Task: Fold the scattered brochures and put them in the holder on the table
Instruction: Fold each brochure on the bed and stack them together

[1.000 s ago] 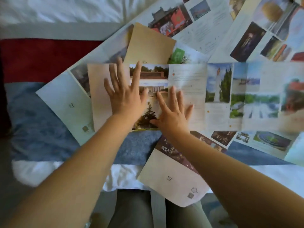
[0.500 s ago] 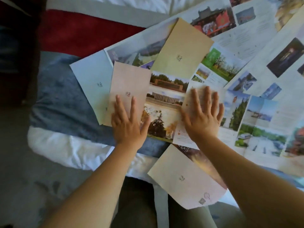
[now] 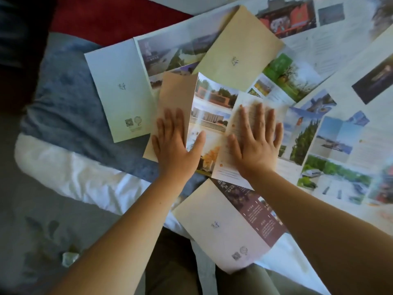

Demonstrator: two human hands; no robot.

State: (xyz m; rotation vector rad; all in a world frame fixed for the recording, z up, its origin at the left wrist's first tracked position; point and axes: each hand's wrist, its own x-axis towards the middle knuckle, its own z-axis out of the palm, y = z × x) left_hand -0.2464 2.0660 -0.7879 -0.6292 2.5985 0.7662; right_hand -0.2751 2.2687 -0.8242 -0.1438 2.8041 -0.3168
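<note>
A long brochure point(image 3: 212, 107) with building photos lies across the bed under both hands. My left hand point(image 3: 176, 143) lies flat on its pinkish-tan end panel, which is creased and rising along the fold. My right hand point(image 3: 255, 141) presses flat, fingers spread, on a text panel just right of the photos. The rest of this brochure point(image 3: 331, 150) stretches unfolded to the right. No holder is in view.
Other brochures lie around: a pale blue one point(image 3: 121, 88) at left, a tan one point(image 3: 238, 50) behind, a cream and maroon one point(image 3: 225, 224) near my lap, more open sheets point(image 3: 319, 28) at the back right. All rest on a blue, white and red bedspread point(image 3: 63, 107).
My hands have slid along the brochure as the view shifted. The left end panel has lifted at its crease and my right hand sits nearer the photo panel.
</note>
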